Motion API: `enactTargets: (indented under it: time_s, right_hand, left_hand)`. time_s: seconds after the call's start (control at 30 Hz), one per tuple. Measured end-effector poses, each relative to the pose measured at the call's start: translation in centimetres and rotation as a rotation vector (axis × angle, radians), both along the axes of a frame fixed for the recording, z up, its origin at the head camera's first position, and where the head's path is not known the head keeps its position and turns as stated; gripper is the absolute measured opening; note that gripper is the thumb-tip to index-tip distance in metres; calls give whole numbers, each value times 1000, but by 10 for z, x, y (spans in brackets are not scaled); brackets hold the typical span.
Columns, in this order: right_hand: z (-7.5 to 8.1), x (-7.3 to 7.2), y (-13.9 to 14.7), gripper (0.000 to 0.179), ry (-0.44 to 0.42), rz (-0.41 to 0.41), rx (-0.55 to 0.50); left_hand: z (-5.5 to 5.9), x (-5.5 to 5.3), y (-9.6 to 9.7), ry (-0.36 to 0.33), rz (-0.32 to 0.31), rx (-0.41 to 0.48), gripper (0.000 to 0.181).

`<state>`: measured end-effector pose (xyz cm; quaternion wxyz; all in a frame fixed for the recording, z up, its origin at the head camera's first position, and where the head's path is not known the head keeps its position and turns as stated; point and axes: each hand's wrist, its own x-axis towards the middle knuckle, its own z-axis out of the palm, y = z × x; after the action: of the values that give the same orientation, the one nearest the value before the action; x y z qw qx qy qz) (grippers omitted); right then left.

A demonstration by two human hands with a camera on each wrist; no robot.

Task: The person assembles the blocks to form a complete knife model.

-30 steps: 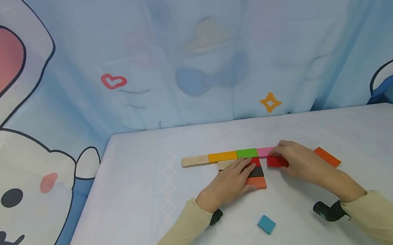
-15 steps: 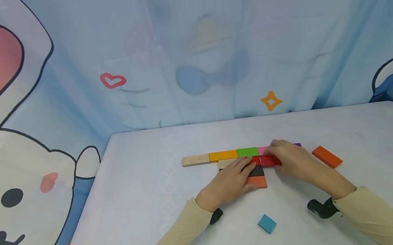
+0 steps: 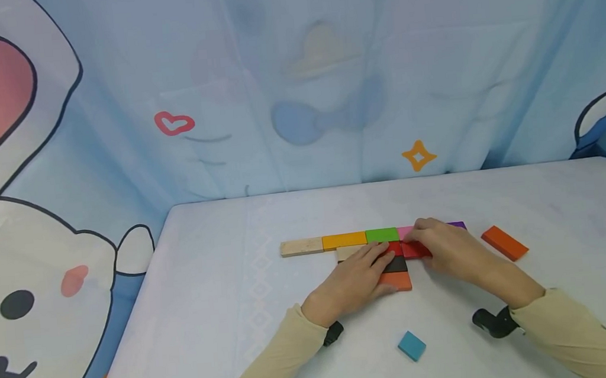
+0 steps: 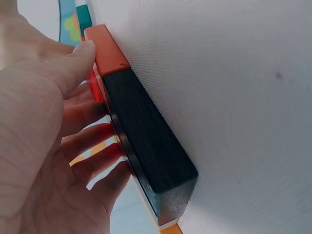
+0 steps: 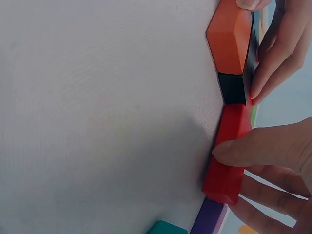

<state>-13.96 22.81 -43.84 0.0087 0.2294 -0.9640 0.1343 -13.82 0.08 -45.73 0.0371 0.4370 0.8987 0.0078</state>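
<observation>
My left hand [image 3: 349, 287] rests over a cluster of flat coloured blocks, fingers extended across their tops. In the left wrist view its thumb touches an orange block [image 4: 108, 51], beside a black block [image 4: 144, 129]. My right hand [image 3: 451, 251] holds a red block [image 5: 228, 168] between thumb and fingers. That block lies at the cluster's right side, against another red block [image 3: 395, 249]. Behind runs a row: a bare wood block [image 3: 301, 247], a yellow block [image 3: 343, 241], a green block [image 3: 381, 235], a pink block [image 3: 404, 232] and a purple block [image 3: 456, 225]. My right hand hides part of this row.
A loose orange-red block [image 3: 504, 243] lies to the right of my right hand. A blue square block [image 3: 412, 345] sits nearer the front. The right wrist view shows a teal block [image 5: 167, 227] beside the purple one. Behind the white table [image 3: 205, 238] hangs a printed curtain [image 3: 249, 51].
My right hand has slid left with the red block, bringing it up to the cluster's red block and uncovering the purple block. My left hand has stayed in place.
</observation>
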Motion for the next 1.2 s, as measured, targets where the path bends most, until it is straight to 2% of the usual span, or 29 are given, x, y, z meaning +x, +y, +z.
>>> enactTargets:
  time_s: [0.47,1.2]
  right_hand:
    - [0,0,-4,35,39,18,17]
    - [-2,2,-6,35,83,27,-13]
  left_hand:
    - [-1,1,0,2,3,-4,65]
    - [-1,0,-1,0,0,4,66]
